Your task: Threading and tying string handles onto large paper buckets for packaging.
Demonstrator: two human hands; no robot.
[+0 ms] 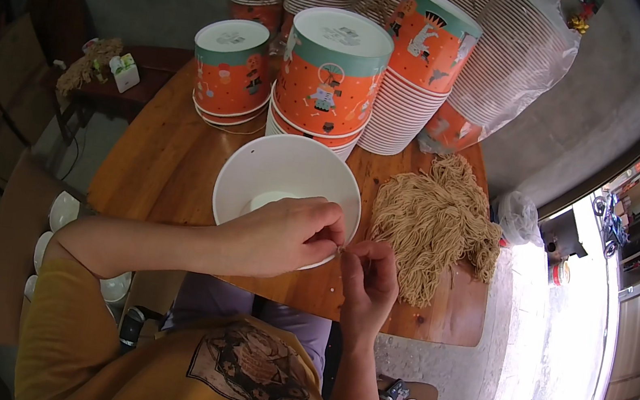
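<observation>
A white-lined paper bucket (245, 181) stands at the near side of the table with its mouth toward me; a small dark hole shows near its far rim. My left hand (283, 232) reaches over the mouth to the right rim, thumb and fingers closed in a pinch. Just outside that rim my right hand (370, 285) is closed too, its fingertips meeting the left ones. What lies between them is too small to make out. Right of the bucket sits a heap of tan cord (436, 220), near my right hand.
Upside-down orange and green buckets stand in stacks behind: a short stack (231, 77), a middle one (329, 78) and a tall one (413, 90). A plastic-wrapped stack (512, 55) leans at the back right. White buckets lie in a cardboard box (9, 255) at lower left.
</observation>
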